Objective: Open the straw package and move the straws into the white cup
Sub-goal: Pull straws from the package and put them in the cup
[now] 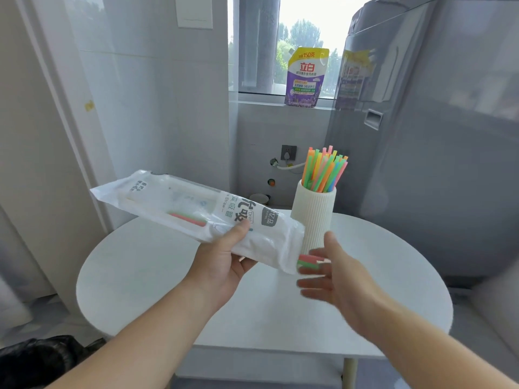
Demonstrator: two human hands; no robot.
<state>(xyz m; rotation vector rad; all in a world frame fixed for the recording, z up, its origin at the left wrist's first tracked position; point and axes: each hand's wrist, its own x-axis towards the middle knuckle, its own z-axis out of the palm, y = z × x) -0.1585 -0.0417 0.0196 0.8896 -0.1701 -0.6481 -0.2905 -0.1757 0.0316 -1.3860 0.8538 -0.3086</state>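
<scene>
- One straw package (196, 211), white and partly see-through with printed lettering, is held tilted above the round white table (140, 276), its far end raised to the left and its open end lower, toward the right.
- Inside the package, a few straws remain: red and green ones show through the clear panel, and the tips of about three, red and green (309, 262), stick out of the open end.
- One white ribbed cup (314, 214) stands upright on the table, just behind the package's open end, and holds a bunch of colored straws (325, 172): orange, green, pink, yellow and blue, too many and too tightly packed to count exactly.
- The left hand (224, 256) grips the package from below near its middle, thumb pressed on the top face and fingers curled under it, forearm reaching in from the lower left.
- The right hand (334, 273) is spread, palm turned left and fingers extended, at the open end of the package; its fingertips are blurred right at the protruding straw tips, and I cannot tell whether they touch them. It holds nothing closed.
- One purple and yellow detergent pouch (306, 77) stands on the windowsill behind.
- One grey washing machine (435, 136) stands to the right of the table.
</scene>
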